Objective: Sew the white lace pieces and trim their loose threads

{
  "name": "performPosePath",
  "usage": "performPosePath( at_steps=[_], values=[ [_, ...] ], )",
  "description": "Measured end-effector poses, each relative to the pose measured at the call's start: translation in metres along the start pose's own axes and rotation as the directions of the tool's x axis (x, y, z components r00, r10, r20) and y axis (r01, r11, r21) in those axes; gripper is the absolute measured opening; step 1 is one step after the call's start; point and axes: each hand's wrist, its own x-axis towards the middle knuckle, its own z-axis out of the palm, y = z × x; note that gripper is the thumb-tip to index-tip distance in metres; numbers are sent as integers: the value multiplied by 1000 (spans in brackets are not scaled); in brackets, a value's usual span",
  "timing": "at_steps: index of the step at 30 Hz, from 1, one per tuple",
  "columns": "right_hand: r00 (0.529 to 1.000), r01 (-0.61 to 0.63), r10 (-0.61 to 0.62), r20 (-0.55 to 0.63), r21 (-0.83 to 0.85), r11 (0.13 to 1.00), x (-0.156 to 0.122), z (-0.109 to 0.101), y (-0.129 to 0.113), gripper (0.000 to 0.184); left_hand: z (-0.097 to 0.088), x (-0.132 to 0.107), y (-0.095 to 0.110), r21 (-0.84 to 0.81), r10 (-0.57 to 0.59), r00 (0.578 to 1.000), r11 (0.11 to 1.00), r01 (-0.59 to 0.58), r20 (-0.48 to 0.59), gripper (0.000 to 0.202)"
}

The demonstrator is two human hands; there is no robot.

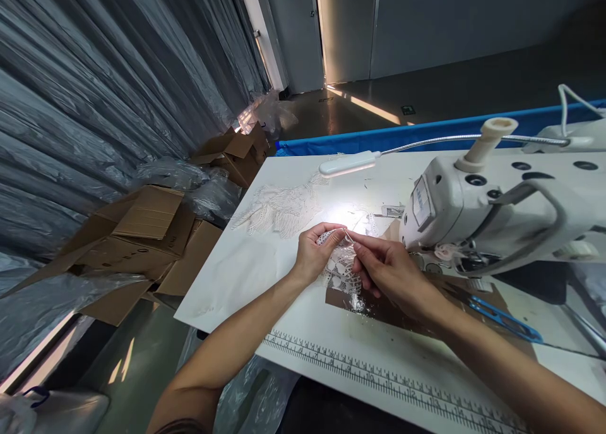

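Observation:
My left hand point(313, 252) pinches a small piece of white lace point(341, 263) between thumb and fingers, just above the white sewing table point(246, 263). My right hand point(388, 266) meets it from the right, fingers pinched on the same lace piece at its top edge. The lace hangs down between the two hands. A pile of more white lace point(279, 210) lies on the table beyond my left hand. The white sewing machine point(497, 210) stands right of my hands.
A gooseneck lamp point(348, 163) shines on the table. Blue-handled scissors point(504, 319) lie under the machine arm. A printed ruler point(379, 377) runs along the table's near edge. Opened cardboard boxes point(142, 238) and plastic bags lie on the floor to the left.

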Motion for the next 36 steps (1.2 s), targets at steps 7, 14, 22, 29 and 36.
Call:
performPosePath(
  at_steps=[7, 14, 22, 29, 36],
  values=[
    [999, 46, -46, -10, 2, 999, 1, 0, 2, 42, 1, 0, -1, -9, 5, 1000, 1000, -5, 10, 21],
    [997, 61, -58, -60, 41, 997, 5, 2, 6, 41, -1, 0, -1, 44, 38, 999, 998, -40, 38, 21],
    [986, 89, -54, -155, 231, 969, 3, 14, 14, 42, -10, 5, 2, 201, 124, 976, 966, -160, 180, 21],
    [961, 215, -221, -164, -55, 975, 2, 8, 18, 49, -14, 5, 13, 139, 39, 940, 986, -91, 339, 27],
    [909, 373, -410, -80, -284, 883, -39, 0, 10, 41, -14, -24, 46, 6, 125, 826, 988, -154, 550, 30]
  ],
)
